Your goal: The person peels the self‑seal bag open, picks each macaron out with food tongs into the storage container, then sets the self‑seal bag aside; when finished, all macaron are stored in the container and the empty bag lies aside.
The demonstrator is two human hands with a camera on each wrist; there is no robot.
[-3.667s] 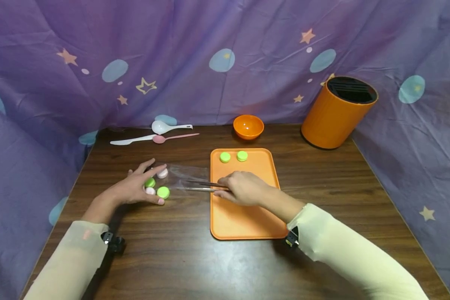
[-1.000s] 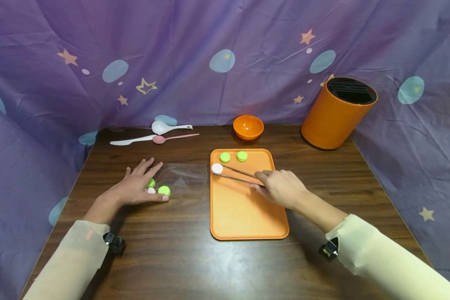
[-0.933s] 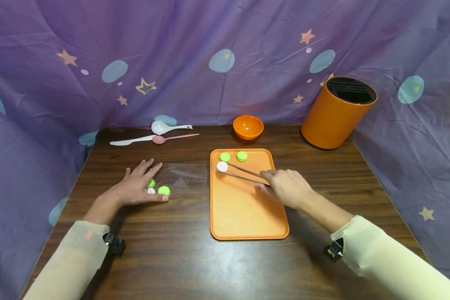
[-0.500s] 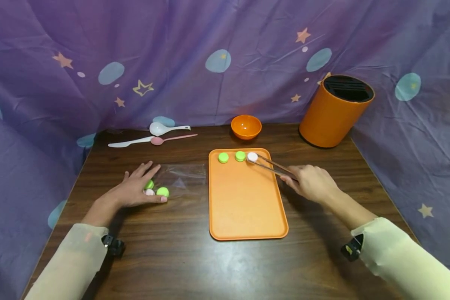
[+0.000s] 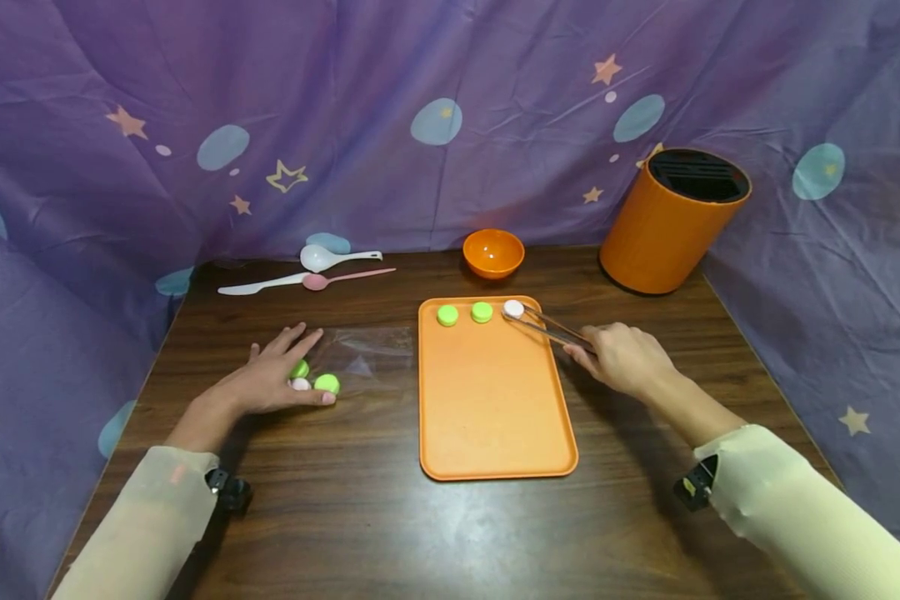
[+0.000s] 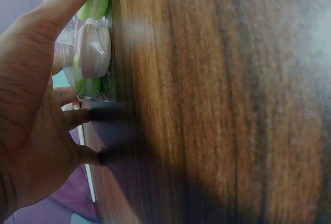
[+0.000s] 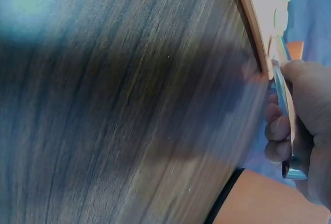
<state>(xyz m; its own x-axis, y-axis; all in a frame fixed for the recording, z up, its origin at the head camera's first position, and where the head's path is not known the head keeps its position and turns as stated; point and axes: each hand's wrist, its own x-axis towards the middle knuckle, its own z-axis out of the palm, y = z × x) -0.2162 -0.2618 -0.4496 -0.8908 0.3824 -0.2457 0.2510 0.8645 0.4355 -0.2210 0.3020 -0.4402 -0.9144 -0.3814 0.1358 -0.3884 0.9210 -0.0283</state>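
My right hand (image 5: 630, 360) grips metal tongs (image 5: 555, 332), which also show in the right wrist view. Their tips lie at either side of a white macaron (image 5: 513, 309) in the tray's back right corner. Two green macarons, one at the left (image 5: 447, 315) and one beside it (image 5: 482, 312), share that row on the orange tray (image 5: 495, 400). With fingers spread, my left hand (image 5: 270, 377) rests at a clear plastic bag (image 5: 371, 354). Inside the bag are a pale macaron (image 6: 94, 50) and green macarons (image 5: 327, 384), partly hidden by the hand.
An orange bowl (image 5: 493, 254) stands behind the tray. At the back right is a large orange knife block (image 5: 672, 225) with a black slotted top. A white ladle (image 5: 318, 257), white knife (image 5: 251, 288) and pink spoon (image 5: 317, 282) lie at the back left.
Tongs reached into the bag, then carried a white macaron right across the tray to its back right corner. My left hand stays at the bag.
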